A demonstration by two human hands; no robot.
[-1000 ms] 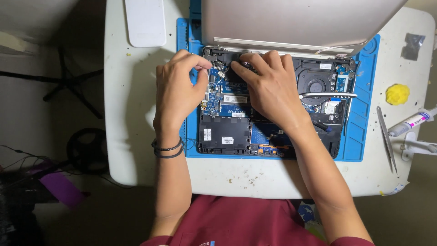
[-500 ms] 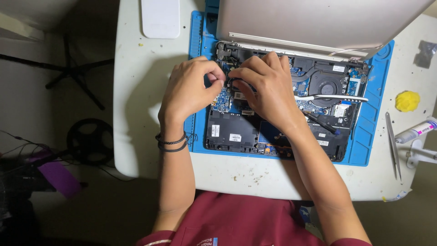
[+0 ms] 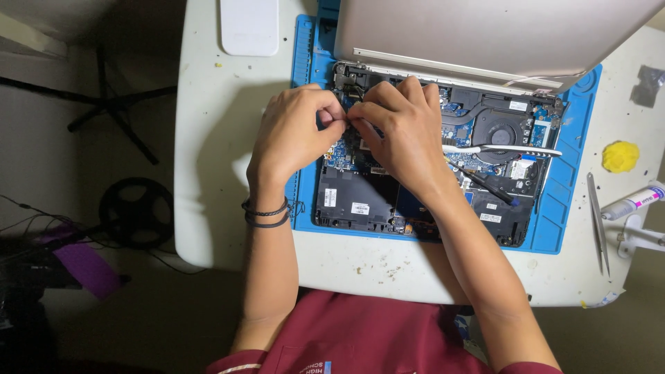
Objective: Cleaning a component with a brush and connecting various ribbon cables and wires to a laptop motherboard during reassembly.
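An opened laptop (image 3: 485, 138) lies on a blue work mat (image 3: 568, 208), its base cover off so the circuit board, fan and black battery show; its silver lid (image 3: 485, 34) stands tilted at the back. My left hand (image 3: 294, 135) and my right hand (image 3: 402, 135) meet over the board's left part near the hinge. Their fingertips pinch together at one spot, touching each other. What sits between the fingertips is hidden. Two dark bands circle my left wrist.
The mat lies on a white table (image 3: 222, 173). A white flat box (image 3: 249, 26) sits at the back left. Metal tweezers (image 3: 597, 221), a yellow lump (image 3: 620, 156) and a white tube (image 3: 634, 202) lie at the right. A black-handled tool (image 3: 485, 183) rests across the board.
Both hands have drawn closer together and shifted slightly toward the hinge. Their fingertips now pinch at one point. The view has also shifted a little to the left.
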